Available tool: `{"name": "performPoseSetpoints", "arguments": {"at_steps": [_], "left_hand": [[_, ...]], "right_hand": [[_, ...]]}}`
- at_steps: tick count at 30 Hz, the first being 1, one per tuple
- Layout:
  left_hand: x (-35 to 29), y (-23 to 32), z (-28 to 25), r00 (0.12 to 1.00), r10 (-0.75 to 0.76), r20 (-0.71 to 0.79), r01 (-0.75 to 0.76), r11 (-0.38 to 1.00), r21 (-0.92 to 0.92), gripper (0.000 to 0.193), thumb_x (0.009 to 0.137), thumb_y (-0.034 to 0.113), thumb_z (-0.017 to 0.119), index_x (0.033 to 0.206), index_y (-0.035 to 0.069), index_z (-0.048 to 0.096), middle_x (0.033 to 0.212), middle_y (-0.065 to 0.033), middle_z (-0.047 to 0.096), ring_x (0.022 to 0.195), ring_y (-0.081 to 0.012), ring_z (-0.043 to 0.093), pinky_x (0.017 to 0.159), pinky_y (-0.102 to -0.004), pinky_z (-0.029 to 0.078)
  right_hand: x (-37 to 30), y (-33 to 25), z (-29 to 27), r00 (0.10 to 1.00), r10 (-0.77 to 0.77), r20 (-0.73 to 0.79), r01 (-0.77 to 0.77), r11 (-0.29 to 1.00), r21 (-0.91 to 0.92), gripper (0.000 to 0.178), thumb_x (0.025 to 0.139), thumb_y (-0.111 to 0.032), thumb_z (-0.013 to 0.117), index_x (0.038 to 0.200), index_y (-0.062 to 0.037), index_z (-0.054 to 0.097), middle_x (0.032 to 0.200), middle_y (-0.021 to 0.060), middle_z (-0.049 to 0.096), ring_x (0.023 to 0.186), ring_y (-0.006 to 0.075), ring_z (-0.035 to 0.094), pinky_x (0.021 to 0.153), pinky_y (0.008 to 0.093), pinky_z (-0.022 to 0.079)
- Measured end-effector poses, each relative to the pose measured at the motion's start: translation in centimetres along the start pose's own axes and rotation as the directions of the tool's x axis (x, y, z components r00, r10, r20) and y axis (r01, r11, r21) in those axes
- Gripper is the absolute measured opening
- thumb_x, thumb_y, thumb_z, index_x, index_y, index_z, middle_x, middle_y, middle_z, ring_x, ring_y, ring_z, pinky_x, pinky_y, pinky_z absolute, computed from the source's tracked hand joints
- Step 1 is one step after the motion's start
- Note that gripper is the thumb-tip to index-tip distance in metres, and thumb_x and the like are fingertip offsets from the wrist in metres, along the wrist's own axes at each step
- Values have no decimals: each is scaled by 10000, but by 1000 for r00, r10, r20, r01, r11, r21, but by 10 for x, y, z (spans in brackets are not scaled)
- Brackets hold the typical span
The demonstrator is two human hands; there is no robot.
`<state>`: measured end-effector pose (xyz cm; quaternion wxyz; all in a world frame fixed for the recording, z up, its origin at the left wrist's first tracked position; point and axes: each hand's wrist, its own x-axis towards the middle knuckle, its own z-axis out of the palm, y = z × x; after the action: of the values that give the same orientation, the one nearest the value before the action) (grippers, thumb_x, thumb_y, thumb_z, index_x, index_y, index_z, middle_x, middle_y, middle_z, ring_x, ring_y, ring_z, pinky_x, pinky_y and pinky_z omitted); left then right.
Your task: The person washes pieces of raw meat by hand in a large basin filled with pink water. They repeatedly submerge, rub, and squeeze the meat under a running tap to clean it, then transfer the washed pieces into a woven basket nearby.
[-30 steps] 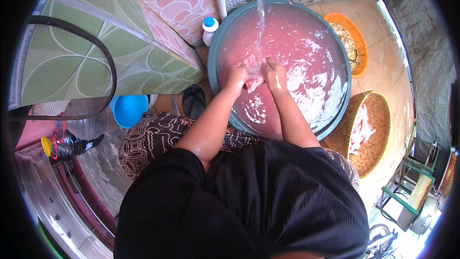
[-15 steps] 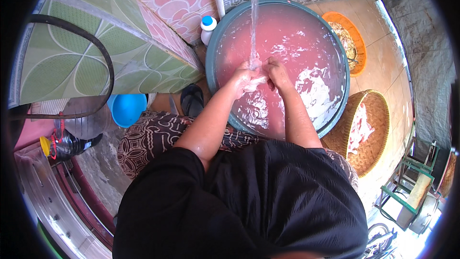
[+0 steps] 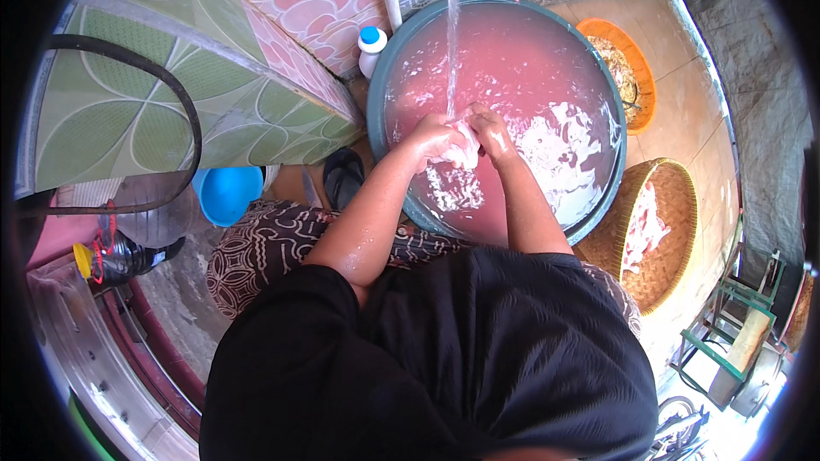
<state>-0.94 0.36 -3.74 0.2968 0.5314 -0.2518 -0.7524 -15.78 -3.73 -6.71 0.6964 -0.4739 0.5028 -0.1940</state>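
Observation:
A large round tub with a grey-green rim (image 3: 374, 107) stands in front of me, full of pinkish water (image 3: 521, 51). Over its near half, my left hand (image 3: 430, 138) is closed around a pale pinkish-white piece of raw meat (image 3: 462, 152). My right hand (image 3: 493, 131) grips the same piece from the other side, fingers curled. A stream of water (image 3: 453, 43) falls from above onto the meat between my hands. Part of the piece is hidden by my fingers.
To the right, a tilted woven basket (image 3: 670, 277) holds pale meat pieces (image 3: 647, 226). Behind it sits an orange basin (image 3: 647, 90) with yellowish bits. A white bottle with a blue cap (image 3: 371, 51) stands left of the tub. A blue bowl (image 3: 229, 196) and dark slipper (image 3: 343, 177) lie nearer.
The piece of raw meat has turned and bunched up between my hands, showing more of itself. My left hand has shifted slightly left, and both hands still hold the piece under the stream.

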Motion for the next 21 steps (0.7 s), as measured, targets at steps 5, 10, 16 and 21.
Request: {"name": "performPoseSetpoints", "arguments": {"at_steps": [5, 10, 16, 21], "left_hand": [[-1, 8, -2, 998, 10, -58, -5, 997, 72, 325, 686, 18, 611, 994, -52, 536, 816, -147, 611, 624, -200, 622, 486, -283, 499], [2, 6, -7, 995, -9, -98, 11, 1000, 29, 284, 688, 29, 610, 953, -56, 555, 768, -143, 617, 590, -198, 615, 475, -278, 487], [8, -4, -12, 999, -18, -46, 17, 999, -36, 195, 693, 24, 591, 869, -59, 581, 686, -142, 613, 541, -201, 602, 453, -268, 470], [11, -9, -13, 999, -11, -35, 10, 999, -31, 183, 697, 10, 585, 867, -58, 582, 699, -144, 614, 557, -204, 607, 456, -269, 473]], "right_hand": [[4, 3, 10, 977, 100, -190, -21, 926, 378, 178, 843, -203, 418, 827, -53, 513, 666, 58, 531, 489, 133, 489, 389, 262, 375], [-4, -8, 9, 999, 46, 26, -53, 923, 380, 141, 820, -194, 468, 871, -68, 503, 736, 44, 547, 577, 139, 518, 452, 258, 395], [6, 8, 6, 998, -40, 37, 37, 996, 85, 113, 788, -143, 485, 845, -59, 535, 648, 36, 516, 600, 134, 501, 543, 264, 395], [13, 27, 11, 913, -376, -161, 268, 847, -459, 181, 773, -140, 467, 875, -17, 550, 739, 188, 583, 712, 315, 579, 638, 383, 439]]}}
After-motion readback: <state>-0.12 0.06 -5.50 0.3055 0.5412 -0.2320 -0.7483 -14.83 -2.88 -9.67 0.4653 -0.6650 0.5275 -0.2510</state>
